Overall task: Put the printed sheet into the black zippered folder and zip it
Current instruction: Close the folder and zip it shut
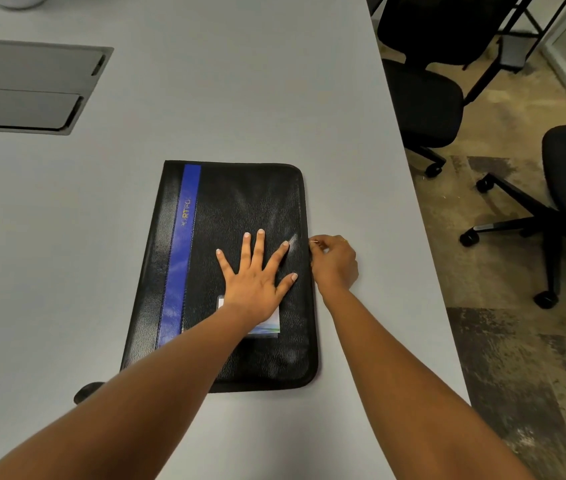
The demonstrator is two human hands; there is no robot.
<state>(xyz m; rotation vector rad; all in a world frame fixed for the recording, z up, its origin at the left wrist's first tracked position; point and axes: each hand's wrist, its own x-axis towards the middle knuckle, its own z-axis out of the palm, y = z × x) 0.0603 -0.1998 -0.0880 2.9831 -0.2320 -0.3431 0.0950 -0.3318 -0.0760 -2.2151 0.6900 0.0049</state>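
The black zippered folder (240, 202) with a blue stripe lies closed and flat on the grey table (240, 81). My left hand (255, 275) presses flat on its cover, fingers spread. At the folder's right edge, about halfway along, my right hand (333, 261) pinches the small zipper pull (313, 241). A small label card (272, 323) shows on the cover under my left wrist. The printed sheet is not visible.
A grey cable hatch (28, 84) is set into the table at the far left. A small dark object (87, 391) lies by the folder's near left corner. Black office chairs (423, 98) stand on the floor to the right of the table edge.
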